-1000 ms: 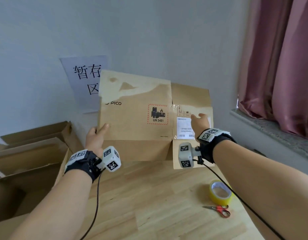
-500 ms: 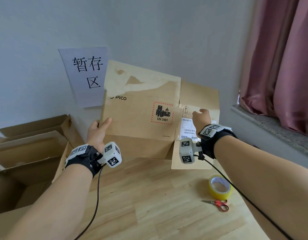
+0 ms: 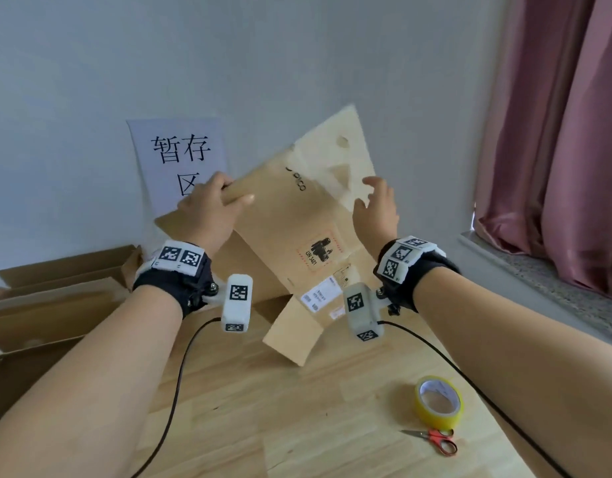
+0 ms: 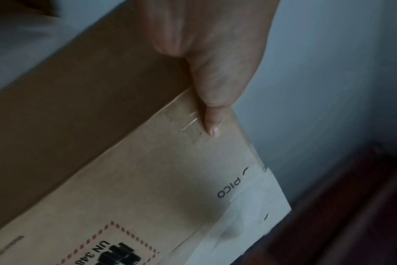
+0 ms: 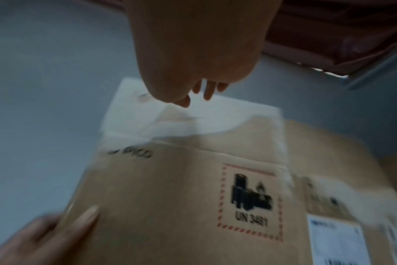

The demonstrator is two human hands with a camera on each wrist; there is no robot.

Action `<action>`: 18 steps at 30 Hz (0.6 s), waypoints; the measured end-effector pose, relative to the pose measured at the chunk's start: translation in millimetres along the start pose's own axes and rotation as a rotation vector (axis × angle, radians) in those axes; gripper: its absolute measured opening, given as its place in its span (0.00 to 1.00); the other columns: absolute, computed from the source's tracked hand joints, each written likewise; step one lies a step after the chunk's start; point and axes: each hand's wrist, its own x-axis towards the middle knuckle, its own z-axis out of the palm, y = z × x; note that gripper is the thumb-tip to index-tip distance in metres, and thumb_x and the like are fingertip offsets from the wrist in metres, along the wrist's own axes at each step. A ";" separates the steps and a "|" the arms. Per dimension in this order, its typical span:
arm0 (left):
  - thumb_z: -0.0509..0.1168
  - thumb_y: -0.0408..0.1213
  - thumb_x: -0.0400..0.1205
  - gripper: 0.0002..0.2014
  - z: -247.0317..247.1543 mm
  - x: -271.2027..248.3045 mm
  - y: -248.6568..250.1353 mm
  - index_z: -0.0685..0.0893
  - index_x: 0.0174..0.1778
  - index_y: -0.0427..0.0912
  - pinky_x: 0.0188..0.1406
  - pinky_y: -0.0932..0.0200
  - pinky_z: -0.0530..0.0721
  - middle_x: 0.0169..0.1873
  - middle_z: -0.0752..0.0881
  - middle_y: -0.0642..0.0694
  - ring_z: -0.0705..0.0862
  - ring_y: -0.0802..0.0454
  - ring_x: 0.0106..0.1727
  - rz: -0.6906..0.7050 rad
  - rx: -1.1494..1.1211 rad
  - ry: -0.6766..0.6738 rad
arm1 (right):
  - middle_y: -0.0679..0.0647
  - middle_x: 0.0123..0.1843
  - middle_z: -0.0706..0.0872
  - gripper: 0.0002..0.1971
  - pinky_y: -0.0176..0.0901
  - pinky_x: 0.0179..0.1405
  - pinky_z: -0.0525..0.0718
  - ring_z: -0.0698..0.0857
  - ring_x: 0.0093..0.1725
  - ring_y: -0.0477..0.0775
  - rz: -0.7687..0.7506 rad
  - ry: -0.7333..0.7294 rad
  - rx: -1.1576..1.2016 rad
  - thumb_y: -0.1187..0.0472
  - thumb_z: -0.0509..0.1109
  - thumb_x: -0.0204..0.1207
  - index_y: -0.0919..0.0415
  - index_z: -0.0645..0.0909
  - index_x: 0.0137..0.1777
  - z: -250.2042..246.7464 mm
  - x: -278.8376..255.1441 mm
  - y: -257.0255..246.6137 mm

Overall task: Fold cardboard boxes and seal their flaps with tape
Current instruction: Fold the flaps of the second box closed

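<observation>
A flattened brown cardboard box (image 3: 290,229) with a "PICO" print and a red-framed UN 3481 label is tilted clockwise above the wooden table (image 3: 297,426). My left hand (image 3: 211,208) grips its upper left edge, thumb on the printed face (image 4: 212,125). My right hand (image 3: 375,208) is in front of the pale upper flap with its fingers spread and relaxed (image 5: 206,91); whether they touch the flap is unclear. The box (image 5: 170,197) fills both wrist views. A yellow tape roll (image 3: 439,400) lies on the table at the right.
Red-handled scissors (image 3: 439,441) lie just in front of the tape. Open cardboard boxes (image 3: 49,298) stand at the left. A paper sign (image 3: 180,163) hangs on the wall behind. A grey window sill (image 3: 545,284) and pink curtain (image 3: 556,132) are to the right.
The box has swung from upright to tilted clockwise. My left hand moved up along its edge; my right hand left the shipping label and rose to the upper flap.
</observation>
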 end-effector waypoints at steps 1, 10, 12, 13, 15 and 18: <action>0.66 0.59 0.77 0.14 1.9 2.6 9.8 0.77 0.49 0.53 0.56 0.50 0.71 0.45 0.82 0.56 0.79 0.50 0.51 0.128 0.081 -0.015 | 0.53 0.74 0.69 0.22 0.48 0.70 0.64 0.71 0.72 0.56 -0.084 0.024 -0.045 0.68 0.60 0.77 0.57 0.68 0.71 0.2 0.4 -5.8; 0.66 0.43 0.80 0.03 36.6 -10.9 41.8 0.80 0.46 0.49 0.60 0.50 0.54 0.46 0.85 0.57 0.76 0.51 0.55 0.690 0.411 -0.119 | 0.45 0.64 0.83 0.21 0.46 0.70 0.66 0.81 0.63 0.52 -0.252 -0.383 -0.181 0.48 0.66 0.78 0.49 0.73 0.69 -0.2 -5.8 -22.0; 0.71 0.39 0.76 0.05 39.7 -13.2 44.1 0.82 0.43 0.49 0.60 0.48 0.56 0.41 0.85 0.56 0.79 0.48 0.51 0.776 0.409 -0.107 | 0.45 0.59 0.86 0.22 0.47 0.63 0.76 0.84 0.56 0.51 -0.179 -0.546 -0.159 0.43 0.67 0.74 0.48 0.75 0.67 6.9 -12.9 -23.5; 0.74 0.37 0.72 0.07 41.6 -14.1 45.7 0.83 0.42 0.49 0.61 0.48 0.57 0.38 0.85 0.56 0.80 0.47 0.48 0.820 0.408 -0.097 | 0.47 0.58 0.86 0.20 0.49 0.61 0.79 0.84 0.56 0.52 -0.202 -0.585 -0.263 0.46 0.67 0.75 0.49 0.76 0.65 11.2 -16.3 -23.7; 0.77 0.37 0.69 0.10 44.6 -16.3 49.3 0.84 0.42 0.50 0.64 0.46 0.57 0.37 0.85 0.57 0.81 0.47 0.48 0.909 0.439 -0.093 | 0.53 0.52 0.86 0.13 0.49 0.53 0.82 0.84 0.53 0.55 -0.212 -0.590 -0.424 0.54 0.64 0.78 0.54 0.80 0.60 17.3 -21.1 -21.4; 0.75 0.36 0.73 0.11 46.1 -19.1 48.8 0.86 0.49 0.51 0.69 0.43 0.56 0.47 0.87 0.56 0.80 0.48 0.57 0.977 0.389 -0.021 | 0.52 0.37 0.82 0.10 0.43 0.34 0.74 0.81 0.41 0.55 -0.085 -0.494 -0.328 0.55 0.62 0.80 0.56 0.78 0.39 14.4 -24.7 -9.1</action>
